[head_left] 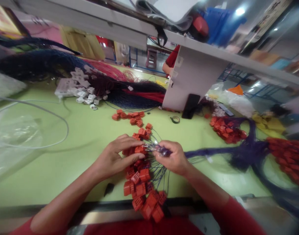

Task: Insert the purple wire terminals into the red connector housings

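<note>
My right hand (172,158) pinches a bundle of dark blue wires (162,150) whose shiny metal ends point left. My left hand (117,157) lies just beside those ends, its fingers stretched over a red plastic connector (139,149). Below both hands, a heap of red connectors (141,186) sits on the green tabletop (46,166), their thin dark wires running up to the bundle. Whether my left fingers grip anything is hidden.
Farther back lie red connectors (127,116), white connectors (83,91), and dark blue and red wire bundles (134,94). A dark blue harness (247,151) and more red connectors (290,160) lie right. A white post (193,76) holds a shelf overhead; a person's red sleeve (172,57) shows beyond.
</note>
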`<state>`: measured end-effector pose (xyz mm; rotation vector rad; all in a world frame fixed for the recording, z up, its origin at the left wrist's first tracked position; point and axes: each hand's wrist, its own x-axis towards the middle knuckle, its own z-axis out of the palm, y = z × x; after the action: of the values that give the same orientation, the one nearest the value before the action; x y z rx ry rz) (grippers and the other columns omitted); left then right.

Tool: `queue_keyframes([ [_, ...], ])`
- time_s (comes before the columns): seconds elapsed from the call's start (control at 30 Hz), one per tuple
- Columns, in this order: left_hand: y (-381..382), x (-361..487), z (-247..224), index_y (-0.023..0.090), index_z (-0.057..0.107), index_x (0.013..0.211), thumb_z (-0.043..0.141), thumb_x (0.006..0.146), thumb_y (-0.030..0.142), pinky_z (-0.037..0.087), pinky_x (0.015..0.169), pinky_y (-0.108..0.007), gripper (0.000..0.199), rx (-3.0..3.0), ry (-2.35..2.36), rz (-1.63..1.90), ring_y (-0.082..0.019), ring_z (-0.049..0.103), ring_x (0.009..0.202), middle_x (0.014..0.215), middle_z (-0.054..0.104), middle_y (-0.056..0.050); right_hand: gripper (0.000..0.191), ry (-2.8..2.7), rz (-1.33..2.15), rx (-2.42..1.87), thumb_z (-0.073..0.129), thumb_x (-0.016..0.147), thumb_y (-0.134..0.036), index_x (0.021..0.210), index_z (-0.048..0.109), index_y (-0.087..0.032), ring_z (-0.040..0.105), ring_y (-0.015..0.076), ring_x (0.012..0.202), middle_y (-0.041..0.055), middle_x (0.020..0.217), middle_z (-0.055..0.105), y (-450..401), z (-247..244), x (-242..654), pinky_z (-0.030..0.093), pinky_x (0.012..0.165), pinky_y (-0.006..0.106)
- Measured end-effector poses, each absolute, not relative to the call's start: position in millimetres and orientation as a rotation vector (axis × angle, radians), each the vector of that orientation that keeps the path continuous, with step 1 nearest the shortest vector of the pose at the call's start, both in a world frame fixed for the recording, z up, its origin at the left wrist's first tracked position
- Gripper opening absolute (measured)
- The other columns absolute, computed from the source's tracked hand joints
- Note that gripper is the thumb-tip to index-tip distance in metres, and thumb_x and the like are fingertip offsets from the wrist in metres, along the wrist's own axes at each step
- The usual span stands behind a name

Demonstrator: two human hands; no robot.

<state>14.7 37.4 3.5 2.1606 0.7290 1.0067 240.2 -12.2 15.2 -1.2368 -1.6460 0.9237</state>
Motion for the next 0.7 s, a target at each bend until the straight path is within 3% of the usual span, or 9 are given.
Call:
queue_keyframes([
  [0.2, 33.6, 16.8, 1.3, 0.019, 0.072, 0.115, 0.07, 0.092, 0.027, 0.051, 0.072, -0.03, 0.024, 2.242, 0.698, 0.967, -0.016, 0.06, 0.075, 0.093, 0.075, -0.005, 0.003, -1.675, 0.942, -1.201, 0.064, 0.07, -0.015, 0.068, 0.062, -0.016, 0.041, 0.0085, 0.055, -0.0036, 0.061, 0.052, -12.3, 12.1, 241.7, 0.033, 0.052, 0.02],
  [0.5, 30.0, 20.3, 5.7, 0.019, 0.078, 0.103, 0.074, 0.088, 0.031, 0.053, 0.069, -0.028, 0.02, 2.097, 0.757, 0.905, -0.018, 0.066, 0.078, 0.091, 0.077, -0.006, 0.005, -1.683, 0.93, -1.176, 0.064, 0.069, -0.013, 0.068, 0.061, -0.016, 0.041, 0.0078, 0.055, -0.0038, 0.062, 0.053, -11.5, 11.6, 242.1, 0.033, 0.051, 0.019],
  [0.7, 30.2, 22.2, 2.8, 0.02, 0.078, 0.108, 0.075, 0.086, 0.029, 0.055, 0.075, -0.028, 0.023, 1.936, 0.77, 0.979, -0.019, 0.07, 0.088, 0.102, 0.077, -0.007, 0.003, -1.637, 1.036, -1.218, 0.062, 0.07, -0.014, 0.068, 0.061, -0.016, 0.038, 0.0073, 0.053, -0.0047, 0.06, 0.049, -11.7, 12.4, 242.8, 0.03, 0.048, 0.019],
])
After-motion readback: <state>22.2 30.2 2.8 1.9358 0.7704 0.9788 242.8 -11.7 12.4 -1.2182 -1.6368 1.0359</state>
